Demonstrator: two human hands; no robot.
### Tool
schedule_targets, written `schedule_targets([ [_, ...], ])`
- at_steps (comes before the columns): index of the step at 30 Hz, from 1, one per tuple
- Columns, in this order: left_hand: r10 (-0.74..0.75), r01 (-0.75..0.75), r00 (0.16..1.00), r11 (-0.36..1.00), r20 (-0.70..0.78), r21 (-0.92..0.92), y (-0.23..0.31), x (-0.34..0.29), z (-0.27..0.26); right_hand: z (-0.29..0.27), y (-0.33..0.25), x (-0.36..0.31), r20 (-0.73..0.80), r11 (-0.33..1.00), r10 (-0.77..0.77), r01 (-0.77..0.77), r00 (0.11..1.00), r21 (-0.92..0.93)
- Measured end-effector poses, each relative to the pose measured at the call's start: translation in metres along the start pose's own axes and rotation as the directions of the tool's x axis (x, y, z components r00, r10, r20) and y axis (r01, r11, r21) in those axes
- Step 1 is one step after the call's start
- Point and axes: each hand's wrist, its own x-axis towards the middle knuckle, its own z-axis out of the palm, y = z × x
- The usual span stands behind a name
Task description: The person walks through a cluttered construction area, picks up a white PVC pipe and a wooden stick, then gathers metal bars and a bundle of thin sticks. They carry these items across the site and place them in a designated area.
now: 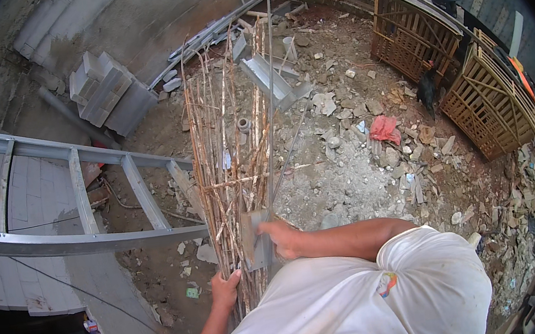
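Note:
A bundle of long, thin, rusty-brown rods (219,153) with pale flecks stands upright right in front of me, and a shorter rod crosses it. My left hand (226,288) is closed on the lower left side of the bundle, its thumb lying over the rods. Against the bundle's right side is a flat grey rectangular piece (260,241); its exact kind I cannot make out. My right hand (281,237) grips that piece by its right edge, fingers bent. The lower ends of the rods are hidden by my white shirt.
To the left an aluminium ladder (79,190) reaches up to the rods. Grey blocks (104,87) are stacked behind it. Rubble (344,137) and a red plastic bag (384,129) lie to the right, near slatted wooden cages (489,96) and a black chicken (427,88).

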Motion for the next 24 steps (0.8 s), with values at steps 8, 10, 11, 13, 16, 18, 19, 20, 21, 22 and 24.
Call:
schedule_targets([
  [8, -0.01, 0.01, 0.996, 1.0, -0.087, -0.001, 0.086, 0.1, 0.038, -0.01, -0.13, 0.062, 0.053, 0.999, -0.034, 0.034, 0.998, 0.006],
  [10, 0.001, -0.003, 0.995, 1.0, -0.1, -0.022, 0.099, 0.136, 0.043, -0.009, -0.165, 0.082, 0.055, 0.999, -0.032, 0.034, 0.998, -0.024],
  [11, -0.009, 0.006, 0.995, 1.0, -0.103, -0.025, 0.103, 0.152, 0.044, -0.009, -0.178, 0.093, 0.052, 0.999, -0.02, 0.021, 0.998, -0.027],
  [13, -0.021, 0.019, 0.995, 1.0, -0.102, -0.02, 0.116, 0.193, 0.045, -0.01, -0.213, 0.122, 0.019, 0.999, -0.01, 0.011, 1.0, -0.041],
  [16, -0.027, 0.022, 0.993, 0.999, -0.116, -0.045, 0.148, 0.258, 0.047, 0.003, -0.275, 0.16, 0.022, 0.996, -0.037, 0.039, 0.999, -0.083],
  [18, 0.025, -0.032, 0.99, 0.998, -0.142, -0.051, 0.18, 0.299, 0.048, 0.009, -0.312, 0.18, 0.018, 0.995, -0.061, 0.063, 0.998, -0.083],
  [19, 0.016, -0.017, 0.992, 1.0, -0.127, -0.013, 0.193, 0.317, 0.043, 0.015, -0.327, 0.193, 0.017, 0.995, -0.076, 0.077, 0.997, -0.071],
  [20, 0.006, -0.004, 0.994, 1.0, -0.11, 0.024, 0.204, 0.335, 0.038, 0.018, -0.341, 0.205, 0.014, 0.994, -0.092, 0.092, 0.996, -0.058],
  [21, -0.004, 0.009, 0.996, 0.998, -0.092, 0.061, 0.216, 0.351, 0.035, 0.018, -0.353, 0.215, -0.009, 0.996, -0.068, 0.067, 0.998, -0.053],
  [22, -0.041, 0.045, 0.993, 0.998, -0.114, 0.037, 0.237, 0.363, 0.037, 0.021, -0.372, 0.225, -0.015, 0.997, -0.056, 0.055, 0.998, -0.062],
  [24, -0.001, 0.0, 0.994, 1.0, -0.112, -0.014, 0.244, 0.403, 0.037, 0.026, -0.412, 0.243, -0.021, 0.996, -0.049, 0.047, 0.999, -0.072],
])
